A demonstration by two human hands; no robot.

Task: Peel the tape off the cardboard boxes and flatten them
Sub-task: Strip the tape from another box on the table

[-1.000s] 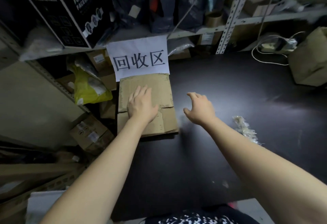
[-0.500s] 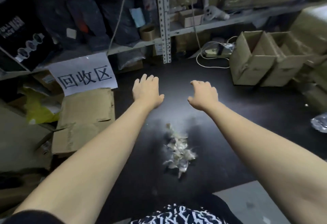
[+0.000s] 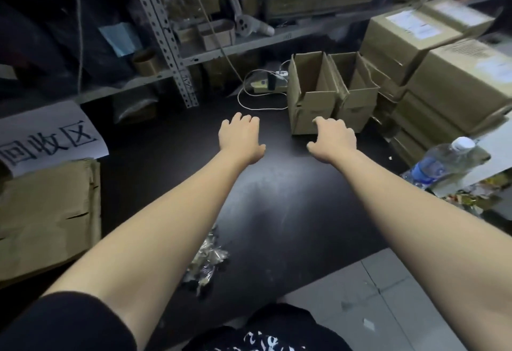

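Curling loosely and holding nothing, the fingers of the left hand and right hand point forward, palms down, with both forearms stretched out over the dark mat. The right fingertips sit at the lower front edge of the nearer open cardboard box — whether they touch it I cannot tell. That box and a second open box stand touching side by side, upright, mouths up, long axis vertical. Flattened cardboard lies far left — a wad of peeled tape lies beneath the left forearm.

Black sleeve, bare forearms, black garment with white print.
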